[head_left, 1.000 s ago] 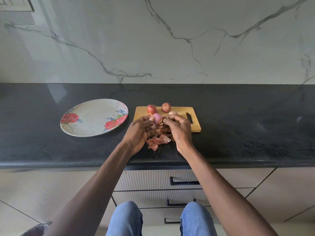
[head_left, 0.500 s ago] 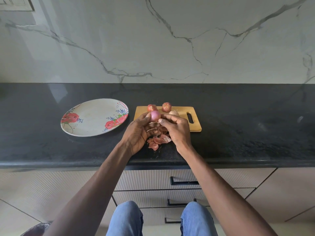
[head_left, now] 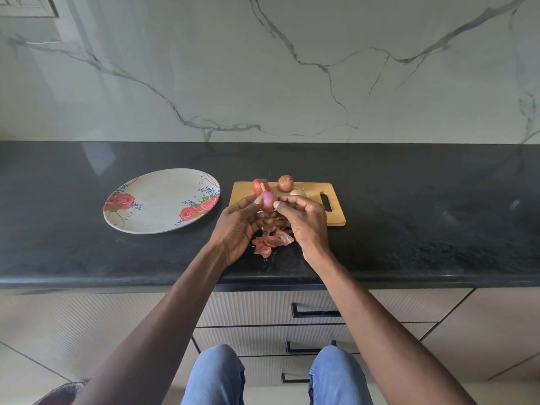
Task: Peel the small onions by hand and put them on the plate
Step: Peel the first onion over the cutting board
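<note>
A small pink peeled onion [head_left: 268,201] is held up between both hands over the near edge of the wooden cutting board [head_left: 336,219]. My left hand [head_left: 238,226] grips it from the left with thumb and fingers. My right hand [head_left: 305,220] pinches its right side with thumb and fingertip. Two unpeeled reddish onions [head_left: 259,185] [head_left: 285,183] sit at the back of the board, and a paler one [head_left: 298,193] peeks out behind my right hand. The floral plate [head_left: 160,200] lies to the left with nothing on it.
Loose reddish onion skins [head_left: 271,242] lie on the black countertop [head_left: 409,229] below my hands. A marble wall rises behind the counter. Drawers with dark handles [head_left: 315,312] are under the counter edge, and my knees in jeans show at the bottom.
The onion has been turned and lifted slightly between my fingers. Both hands stay together at the board's near edge.
</note>
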